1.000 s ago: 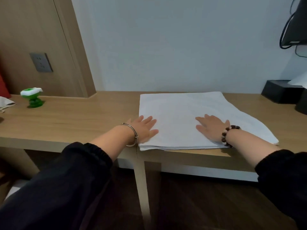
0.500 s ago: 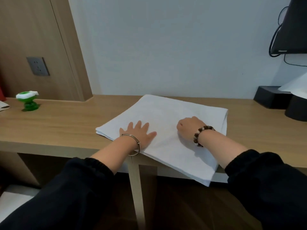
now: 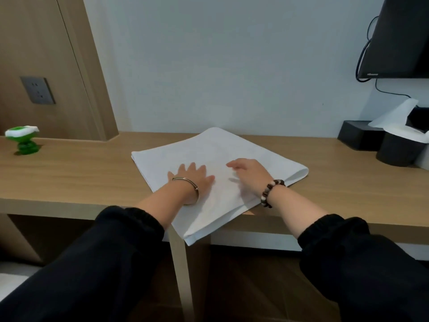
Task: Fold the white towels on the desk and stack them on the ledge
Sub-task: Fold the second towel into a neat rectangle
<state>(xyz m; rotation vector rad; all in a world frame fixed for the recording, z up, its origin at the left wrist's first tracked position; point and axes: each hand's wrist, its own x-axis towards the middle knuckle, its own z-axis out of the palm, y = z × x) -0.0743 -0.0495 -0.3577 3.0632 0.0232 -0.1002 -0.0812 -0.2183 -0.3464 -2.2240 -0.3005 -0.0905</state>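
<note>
A folded white towel (image 3: 218, 154) lies skewed on the wooden desk (image 3: 69, 180), one corner hanging over the front edge. My left hand (image 3: 193, 176), with a metal bangle on the wrist, presses flat on the towel's near left part, fingers straight. My right hand (image 3: 249, 174), with a bead bracelet on the wrist, rests on the towel just to the right, fingers loosely bent and blurred; it holds nothing that I can see.
A green and white object (image 3: 22, 140) stands at the desk's far left. Black containers (image 3: 394, 149) with white paper (image 3: 399, 122) sit at the back right under a wall screen (image 3: 401, 38). A wall socket (image 3: 37, 89) is on the wooden panel.
The towel has been turned on the desk, so a corner now hangs over the front edge. My right hand went from flat to a fist to loosely bent. My left hand stayed flat on it.
</note>
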